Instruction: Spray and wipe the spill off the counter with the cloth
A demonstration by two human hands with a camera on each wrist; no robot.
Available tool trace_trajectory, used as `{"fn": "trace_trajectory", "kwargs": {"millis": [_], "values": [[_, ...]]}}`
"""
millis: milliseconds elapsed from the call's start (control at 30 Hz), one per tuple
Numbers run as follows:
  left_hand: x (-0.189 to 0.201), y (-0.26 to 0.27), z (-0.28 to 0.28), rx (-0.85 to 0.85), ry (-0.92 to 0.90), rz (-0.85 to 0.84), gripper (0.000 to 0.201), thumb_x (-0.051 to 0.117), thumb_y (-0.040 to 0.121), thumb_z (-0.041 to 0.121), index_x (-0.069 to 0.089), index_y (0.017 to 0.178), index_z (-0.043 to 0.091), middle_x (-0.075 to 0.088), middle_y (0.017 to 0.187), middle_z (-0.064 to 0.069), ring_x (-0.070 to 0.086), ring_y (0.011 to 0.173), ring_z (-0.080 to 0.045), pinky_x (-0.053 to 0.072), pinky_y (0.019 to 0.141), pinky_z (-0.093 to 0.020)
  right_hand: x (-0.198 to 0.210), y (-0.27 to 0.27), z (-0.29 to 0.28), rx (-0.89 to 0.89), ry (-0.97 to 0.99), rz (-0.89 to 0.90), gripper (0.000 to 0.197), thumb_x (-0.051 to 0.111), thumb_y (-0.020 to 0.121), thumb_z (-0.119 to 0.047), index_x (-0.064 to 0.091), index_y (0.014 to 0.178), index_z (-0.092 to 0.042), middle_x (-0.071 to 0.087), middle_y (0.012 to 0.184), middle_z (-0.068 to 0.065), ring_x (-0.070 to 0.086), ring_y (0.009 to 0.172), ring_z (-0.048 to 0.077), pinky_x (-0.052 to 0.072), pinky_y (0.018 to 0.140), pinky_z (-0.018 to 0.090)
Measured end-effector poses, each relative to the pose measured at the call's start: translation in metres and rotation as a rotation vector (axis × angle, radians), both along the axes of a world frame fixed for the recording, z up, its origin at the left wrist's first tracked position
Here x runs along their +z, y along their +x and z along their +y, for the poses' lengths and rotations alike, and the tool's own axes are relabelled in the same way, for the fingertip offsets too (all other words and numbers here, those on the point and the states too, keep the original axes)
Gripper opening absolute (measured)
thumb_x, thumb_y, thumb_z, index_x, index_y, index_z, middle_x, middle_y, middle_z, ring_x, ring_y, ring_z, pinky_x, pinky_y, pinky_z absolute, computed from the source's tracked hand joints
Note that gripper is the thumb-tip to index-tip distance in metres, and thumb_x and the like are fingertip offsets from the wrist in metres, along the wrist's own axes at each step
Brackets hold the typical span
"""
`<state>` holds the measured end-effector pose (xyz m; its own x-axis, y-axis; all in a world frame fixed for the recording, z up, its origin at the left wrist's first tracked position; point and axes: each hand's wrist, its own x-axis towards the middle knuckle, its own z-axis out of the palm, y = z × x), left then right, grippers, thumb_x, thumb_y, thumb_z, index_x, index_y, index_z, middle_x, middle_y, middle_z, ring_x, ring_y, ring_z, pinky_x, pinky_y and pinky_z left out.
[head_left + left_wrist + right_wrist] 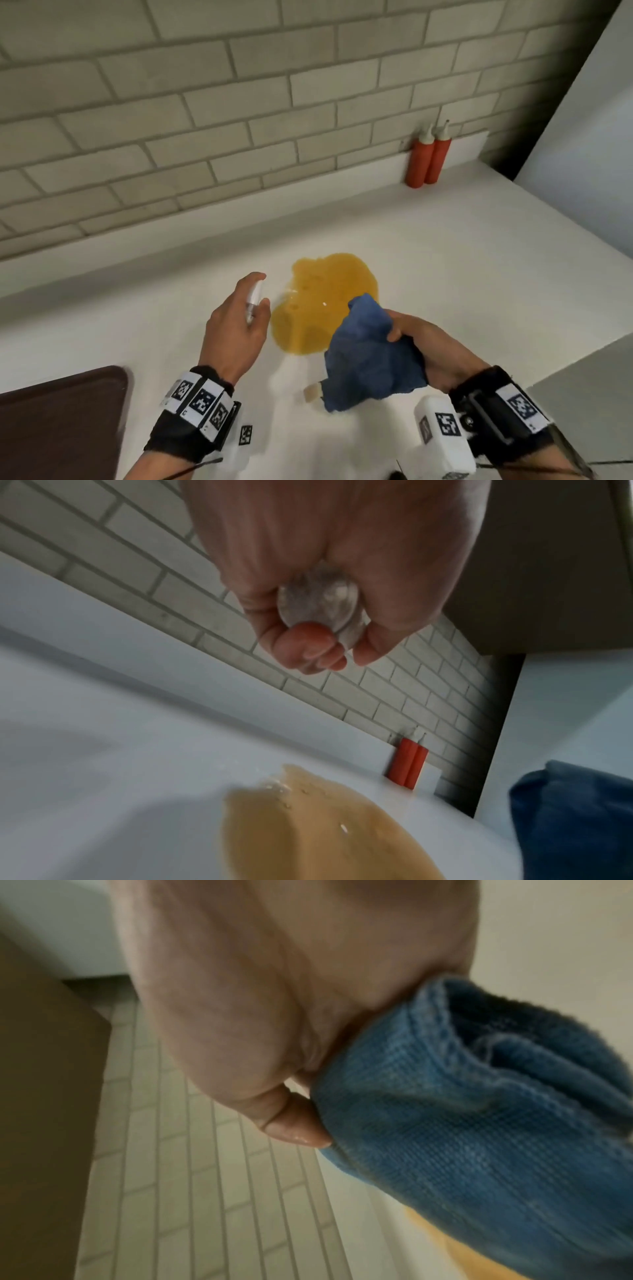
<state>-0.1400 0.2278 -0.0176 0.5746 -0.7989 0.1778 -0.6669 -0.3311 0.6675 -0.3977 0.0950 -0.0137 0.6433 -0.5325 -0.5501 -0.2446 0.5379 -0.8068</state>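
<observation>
An orange spill (325,301) spreads over the white counter (462,260), with small droplets on its surface. My left hand (239,318) grips a small clear spray bottle (254,301) just left of the spill, index finger on top of the nozzle. The left wrist view shows the bottle's clear base (318,601) wrapped by my fingers (301,647) above the spill (318,831). My right hand (421,346) holds a bunched blue cloth (370,356) above the spill's near right edge. In the right wrist view the thumb (298,1129) presses into the cloth (479,1123).
Two red squeeze bottles (428,157) stand against the brick backsplash at the back right. A dark brown tray corner (61,421) lies at the near left. A small tan tag (312,392) hangs below the cloth. The counter's right edge drops off near my right wrist.
</observation>
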Motion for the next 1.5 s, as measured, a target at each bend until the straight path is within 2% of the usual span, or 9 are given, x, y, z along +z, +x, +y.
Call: {"fn": "trace_trajectory", "kwargs": {"millis": [100, 367, 667, 800, 866, 966, 1166, 1333, 1500], "values": [[-0.008, -0.013, -0.013, 0.038, 0.042, -0.009, 0.037, 0.052, 0.098, 0.031, 0.046, 0.135, 0.038, 0.064, 0.084, 0.001, 0.06, 0.075, -0.023, 0.047, 0.071, -0.034, -0.006, -0.05, -0.032, -0.099, 0.011, -0.018, 0.052, 0.055, 0.073, -0.023, 0.064, 0.124, -0.017, 0.063, 0.129, 0.014, 0.057, 0.121, 0.034, 0.044, 0.103, 0.054], [-0.013, -0.042, -0.041, 0.154, 0.107, -0.096, 0.031, 0.05, 0.099, 0.029, 0.046, 0.13, 0.031, 0.065, 0.081, -0.003, 0.063, 0.072, -0.03, 0.052, 0.071, -0.039, 0.018, -0.114, -0.097, -0.27, -0.163, 0.101, 0.027, 0.042, 0.093, -0.014, 0.067, 0.104, -0.015, 0.072, 0.104, 0.008, 0.065, 0.099, 0.025, 0.052, 0.08, 0.044], [-0.01, -0.059, -0.05, 0.224, 0.091, -0.145, 0.031, 0.05, 0.1, 0.027, 0.047, 0.13, 0.03, 0.063, 0.083, 0.0, 0.061, 0.069, -0.027, 0.05, 0.068, -0.037, 0.019, -0.091, -0.152, -0.228, -0.496, 0.212, 0.028, 0.043, 0.094, -0.01, 0.061, 0.113, -0.021, 0.064, 0.112, 0.007, 0.059, 0.107, 0.03, 0.048, 0.084, 0.044], [-0.012, -0.058, -0.049, 0.241, 0.087, -0.142, 0.027, 0.052, 0.098, 0.027, 0.048, 0.125, 0.03, 0.065, 0.081, -0.004, 0.061, 0.067, -0.029, 0.053, 0.065, -0.04, 0.003, -0.062, -0.134, -0.067, -0.636, 0.201, 0.029, 0.044, 0.098, -0.024, 0.063, 0.118, -0.034, 0.068, 0.093, 0.025, 0.062, 0.07, 0.039, 0.053, 0.061, 0.051], [-0.014, -0.054, -0.047, 0.239, 0.1, -0.133, 0.03, 0.051, 0.099, 0.027, 0.046, 0.128, 0.031, 0.065, 0.082, -0.003, 0.061, 0.068, -0.029, 0.053, 0.066, -0.041, -0.006, -0.047, -0.12, -0.018, -0.693, 0.207, 0.038, 0.046, 0.098, -0.017, 0.062, 0.125, -0.039, 0.068, 0.095, 0.029, 0.062, 0.076, 0.047, 0.052, 0.067, 0.057], [-0.017, -0.041, -0.045, 0.239, 0.091, -0.129, 0.032, 0.052, 0.098, 0.026, 0.047, 0.129, 0.032, 0.064, 0.079, -0.001, 0.059, 0.066, -0.027, 0.048, 0.064, -0.036, -0.027, -0.024, -0.104, 0.072, -0.729, 0.294, 0.038, 0.042, 0.097, -0.016, 0.059, 0.125, -0.035, 0.072, 0.093, 0.012, 0.067, 0.087, 0.033, 0.053, 0.076, 0.044], [-0.021, -0.03, -0.046, 0.194, 0.058, -0.11, 0.031, 0.054, 0.097, 0.027, 0.049, 0.127, 0.035, 0.062, 0.074, 0.004, 0.059, 0.062, -0.022, 0.049, 0.061, -0.034, -0.056, -0.009, -0.07, 0.194, -0.715, 0.393, 0.029, 0.042, 0.096, -0.017, 0.057, 0.113, -0.035, 0.058, 0.062, 0.001, 0.052, 0.052, 0.009, 0.044, 0.051, 0.026], [-0.026, -0.019, -0.05, 0.153, 0.036, -0.134, 0.026, 0.056, 0.096, 0.023, 0.052, 0.121, 0.03, 0.057, 0.066, 0.006, 0.055, 0.055, -0.017, 0.042, 0.054, -0.03, -0.072, -0.018, -0.04, 0.33, -0.821, 0.516, 0.028, 0.044, 0.089, -0.025, 0.056, 0.11, -0.04, 0.061, 0.08, -0.009, 0.058, 0.063, 0.009, 0.046, 0.048, 0.025], [-0.036, -0.009, -0.055, 0.101, 0.073, -0.114, 0.032, 0.055, 0.096, 0.024, 0.049, 0.127, 0.032, 0.055, 0.072, 0.007, 0.054, 0.058, -0.02, 0.043, 0.055, -0.031, -0.088, -0.055, -0.019, 0.483, -0.952, 0.667, 0.052, 0.043, 0.078, -0.033, 0.048, 0.127, -0.052, 0.053, 0.121, -0.013, 0.053, 0.115, 0.013, 0.049, 0.084, 0.024]]}}
